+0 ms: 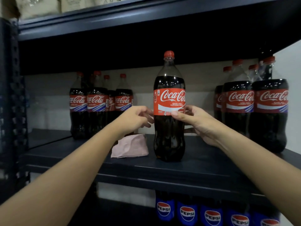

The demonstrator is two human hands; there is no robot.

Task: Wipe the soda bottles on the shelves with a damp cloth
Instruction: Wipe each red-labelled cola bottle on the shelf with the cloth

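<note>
This looks like a shop or its stockroom, for a dark metal shelf rack (146, 167) carries rows of identical cola bottles (254, 111) with more cola bottles at the left (97, 105), Pepsi bottles (187, 212) lined up below, and pale sacks (42, 5) stored on top.

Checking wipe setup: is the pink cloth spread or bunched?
Bunched: the pink cloth lies crumpled on the shelf, left of the center bottle.

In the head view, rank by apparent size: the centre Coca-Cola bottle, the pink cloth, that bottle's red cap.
1. Centre Coca-Cola bottle, gripped by the right hand.
2. Pink cloth, lying on the shelf beside it.
3. Red cap.
All sit at similar depth, so the order is safe.
</note>
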